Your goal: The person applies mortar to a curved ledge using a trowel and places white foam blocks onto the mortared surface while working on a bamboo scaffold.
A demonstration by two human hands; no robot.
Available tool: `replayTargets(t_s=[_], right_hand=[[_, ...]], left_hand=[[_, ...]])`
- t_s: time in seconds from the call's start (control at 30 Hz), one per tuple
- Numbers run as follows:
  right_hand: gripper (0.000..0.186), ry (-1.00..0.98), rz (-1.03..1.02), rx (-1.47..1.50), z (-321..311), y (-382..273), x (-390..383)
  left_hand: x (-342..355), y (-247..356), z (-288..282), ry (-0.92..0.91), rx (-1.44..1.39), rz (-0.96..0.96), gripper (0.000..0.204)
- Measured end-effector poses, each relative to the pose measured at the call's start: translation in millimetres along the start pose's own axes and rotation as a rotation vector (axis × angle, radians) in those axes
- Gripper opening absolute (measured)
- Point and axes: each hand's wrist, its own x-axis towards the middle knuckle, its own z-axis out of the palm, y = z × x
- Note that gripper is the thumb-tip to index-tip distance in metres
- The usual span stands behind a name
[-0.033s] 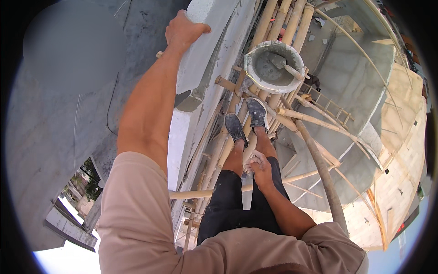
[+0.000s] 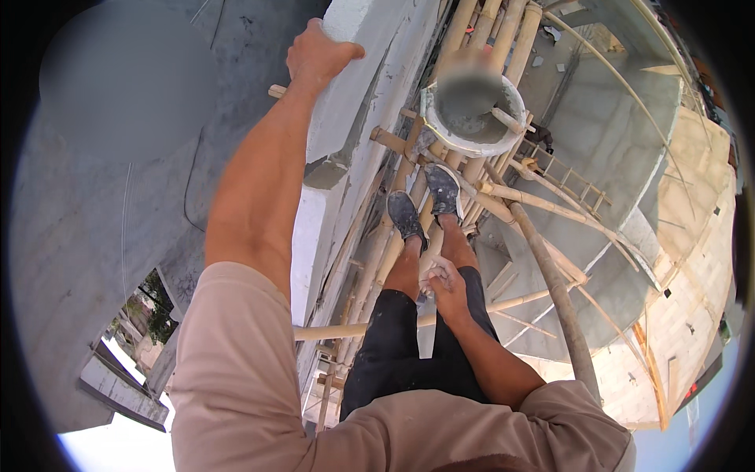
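My left hand (image 2: 321, 57) grips the top edge of a white block wall (image 2: 334, 106), with its thumb stretched along the face; the other fingers are partly hidden. Low in front of my thighs is my right hand (image 2: 445, 287), dusted pale, with its fingers curled in. Whether something small sits in those fingers is hard to make out. Beyond my feet stands a round bucket (image 2: 513, 102) holding wet grey mortar (image 2: 472, 118). A trowel handle (image 2: 507, 120) leans over its right rim; a blurred patch hides part of the inside.
I stand on bamboo poles (image 2: 523, 43) in dark shoes (image 2: 444, 189). A slanting pole (image 2: 550, 287) rises at my right, and a ladder (image 2: 578, 189) lies lower down. Grey concrete (image 2: 71, 212) extends left of the wall. Far below at right are pale boards (image 2: 692, 315).
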Motion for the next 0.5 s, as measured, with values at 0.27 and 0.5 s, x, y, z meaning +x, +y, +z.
replayTargets(t_s=[0.27, 0.5], right_hand=[[0.046, -0.034, -0.028, -0.049, 4.1, 8.1, 1.1], [0.045, -0.056, -0.062, -0.073, 14.1, 9.1, 3.3]], left_hand=[[-44.0, -13.5, 21.5, 0.007, -0.01, -0.057, 0.086], [-60.4, -28.2, 28.3, 0.049, -0.005, -0.076, 0.088]])
